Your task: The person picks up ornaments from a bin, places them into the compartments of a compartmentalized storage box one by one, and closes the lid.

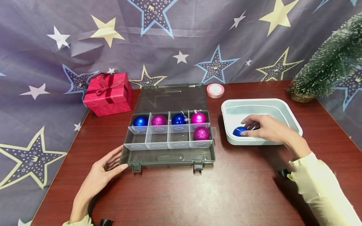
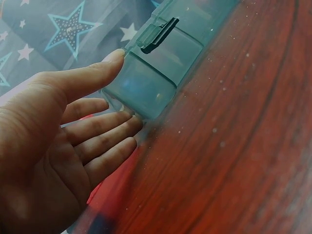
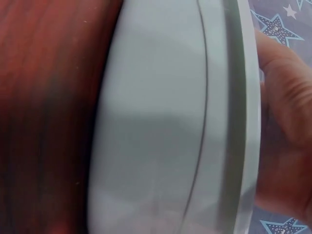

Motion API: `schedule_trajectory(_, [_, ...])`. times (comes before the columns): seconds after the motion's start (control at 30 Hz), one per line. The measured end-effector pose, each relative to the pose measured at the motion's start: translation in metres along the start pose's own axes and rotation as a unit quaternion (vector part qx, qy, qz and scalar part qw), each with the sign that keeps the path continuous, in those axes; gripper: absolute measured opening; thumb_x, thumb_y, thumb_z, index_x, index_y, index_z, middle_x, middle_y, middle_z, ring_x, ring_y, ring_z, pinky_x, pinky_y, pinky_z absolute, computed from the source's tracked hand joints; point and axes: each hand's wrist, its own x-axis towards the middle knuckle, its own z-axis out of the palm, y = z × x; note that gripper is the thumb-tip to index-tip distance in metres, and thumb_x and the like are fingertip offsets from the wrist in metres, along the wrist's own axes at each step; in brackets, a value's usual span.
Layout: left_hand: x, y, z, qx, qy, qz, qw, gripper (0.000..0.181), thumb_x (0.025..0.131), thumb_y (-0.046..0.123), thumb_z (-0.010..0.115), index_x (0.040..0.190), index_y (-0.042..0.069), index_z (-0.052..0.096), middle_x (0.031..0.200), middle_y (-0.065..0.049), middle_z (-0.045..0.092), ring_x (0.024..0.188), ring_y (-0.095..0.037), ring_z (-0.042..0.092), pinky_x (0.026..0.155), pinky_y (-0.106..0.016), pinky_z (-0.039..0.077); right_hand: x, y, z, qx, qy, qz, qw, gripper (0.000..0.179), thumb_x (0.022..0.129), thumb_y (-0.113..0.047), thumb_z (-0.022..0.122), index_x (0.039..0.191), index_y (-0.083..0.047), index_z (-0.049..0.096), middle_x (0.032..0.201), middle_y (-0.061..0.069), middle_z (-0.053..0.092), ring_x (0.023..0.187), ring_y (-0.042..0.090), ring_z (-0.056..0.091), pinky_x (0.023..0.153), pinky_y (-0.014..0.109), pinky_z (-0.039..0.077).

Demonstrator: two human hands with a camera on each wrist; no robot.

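Observation:
My left hand (image 1: 101, 171) rests against the near left corner of a grey see-through compartment box (image 1: 185, 157), fingers straight, thumb at the front edge. The left wrist view shows the fingertips right at the box's corner. In the box's back row lie a blue bauble (image 1: 140, 121), a glittery pink one (image 1: 158, 120), a shiny dark blue one (image 1: 178, 119) and a shiny pink one (image 1: 198, 118). Another glittery pink bauble (image 1: 201, 133) sits in front at the right. Inside a white tub (image 1: 254, 142), my right hand (image 1: 267, 127) pinches a glittery blue bauble (image 1: 238, 131) between thumb and fingers.
The box's lid (image 1: 172, 99) lies open toward the back. A red gift box (image 1: 108, 94) stands at the back left. Behind the box and tub is a pink ribbon roll (image 1: 215, 90). A small frosted Christmas tree (image 1: 328, 66) rises at the back right.

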Motion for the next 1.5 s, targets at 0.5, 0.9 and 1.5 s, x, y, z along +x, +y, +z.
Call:
schedule_trajectory(0.5, [0.000, -0.001, 0.000, -0.009, -0.004, -0.003, 0.9999, 0.066, 0.097, 0.006, 0.074, 0.157, 0.008, 0.045, 0.144, -0.024, 0.056, 0.123, -0.002, 0.060, 0.098, -0.015, 0.049, 0.013, -0.001, 0.002, 0.015, -0.055, 0.022, 0.9981, 0.036, 0.092, -0.027, 0.080, 0.120, -0.007, 0.075, 0.108, 0.001, 0.074, 0.096, 0.018, 0.065, 0.090, 0.044, 0.053])
schedule_trajectory(0.9, [0.000, 0.000, -0.001, 0.004, -0.006, -0.010, 0.9999, 0.067, 0.097, 0.010, 0.075, 0.157, 0.008, 0.045, 0.145, -0.022, 0.057, 0.123, 0.000, 0.059, 0.098, -0.013, 0.048, 0.008, 0.000, -0.001, 0.025, 0.017, 0.021, 0.9993, 0.043, 0.094, -0.030, 0.079, 0.129, -0.006, 0.070, 0.115, 0.008, 0.072, 0.103, 0.023, 0.066, 0.090, 0.040, 0.052])
schedule_trajectory(1.5, [0.000, -0.001, -0.001, 0.002, -0.006, -0.006, 1.0000, 0.067, 0.098, 0.009, 0.074, 0.157, 0.009, 0.044, 0.145, -0.022, 0.056, 0.123, -0.001, 0.059, 0.098, -0.014, 0.048, 0.011, -0.022, -0.004, 0.068, 0.120, 0.024, 0.9902, 0.046, 0.092, -0.031, 0.081, 0.134, -0.015, 0.070, 0.120, 0.006, 0.072, 0.111, 0.021, 0.062, 0.095, 0.040, 0.047])
